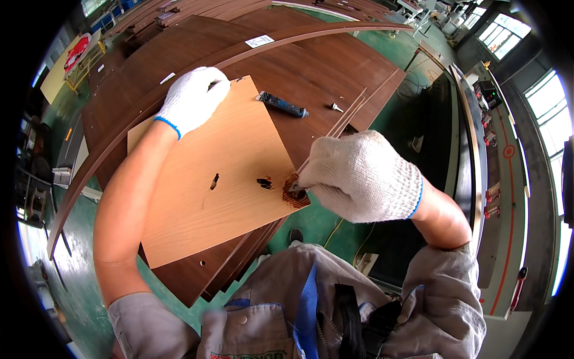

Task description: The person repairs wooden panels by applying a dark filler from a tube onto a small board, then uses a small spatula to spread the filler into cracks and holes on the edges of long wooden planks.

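Note:
A light wood-grain board (239,143) lies tilted on a stack of dark brown panels (221,45). My right hand (362,175), in a white knit glove, is closed in a pinch at the board's right corner, over a wet dark brown smear (289,197). What its fingers hold is hidden. Two smaller dark blobs (264,182) mark the board to the left. My left hand (194,99), gloved too, has curled fingers at the board's far edge, beside a long brown strip (335,28). Anything in them is hidden. A dark squeeze tube (283,105) lies between the hands, near a small white nozzle-like piece (336,107).
The long strip crosses the panels and hangs past their left side. Thin brown strips (353,110) lie by my right hand. On the right stands a long machine (508,197) with a dark bed. Green floor (78,230) shows around the stack.

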Motion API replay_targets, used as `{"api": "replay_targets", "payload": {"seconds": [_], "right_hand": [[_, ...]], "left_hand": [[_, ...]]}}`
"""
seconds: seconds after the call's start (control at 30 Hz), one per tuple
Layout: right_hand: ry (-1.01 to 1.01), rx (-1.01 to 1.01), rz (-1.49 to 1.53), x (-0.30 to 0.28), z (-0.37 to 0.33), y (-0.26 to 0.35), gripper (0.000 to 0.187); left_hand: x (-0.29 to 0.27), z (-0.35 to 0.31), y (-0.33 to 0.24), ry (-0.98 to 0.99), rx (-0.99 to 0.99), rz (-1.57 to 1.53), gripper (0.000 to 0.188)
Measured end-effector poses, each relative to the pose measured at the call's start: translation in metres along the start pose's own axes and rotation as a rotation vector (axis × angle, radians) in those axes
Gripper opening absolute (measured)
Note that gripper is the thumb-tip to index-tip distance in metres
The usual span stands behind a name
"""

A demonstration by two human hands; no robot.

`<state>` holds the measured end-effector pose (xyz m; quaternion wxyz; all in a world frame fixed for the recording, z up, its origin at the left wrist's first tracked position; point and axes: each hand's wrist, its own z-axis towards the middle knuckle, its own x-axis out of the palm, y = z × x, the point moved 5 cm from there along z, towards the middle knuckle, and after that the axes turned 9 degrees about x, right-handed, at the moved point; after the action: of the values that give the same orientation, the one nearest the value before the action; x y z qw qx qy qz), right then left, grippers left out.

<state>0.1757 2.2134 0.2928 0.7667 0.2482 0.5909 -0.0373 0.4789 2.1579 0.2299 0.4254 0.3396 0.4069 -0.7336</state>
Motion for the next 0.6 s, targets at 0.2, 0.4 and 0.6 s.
{"api": "replay_targets", "payload": {"seconds": [0.2,0.4,0.6], "right_hand": [[0.024,0.030,-0.001,-0.019,-0.001,-0.003,0.013],[0.094,0.016,-0.100,-0.012,0.003,0.001,0.012],[0.060,0.039,-0.070,-0.011,0.004,0.005,0.010]], "left_hand": [[0.001,0.001,-0.001,0.001,-0.009,-0.026,0.021],[0.000,-0.001,0.001,-0.002,0.005,-0.012,0.020],[0.001,0.001,-0.002,0.001,0.005,-0.013,0.022]]}}
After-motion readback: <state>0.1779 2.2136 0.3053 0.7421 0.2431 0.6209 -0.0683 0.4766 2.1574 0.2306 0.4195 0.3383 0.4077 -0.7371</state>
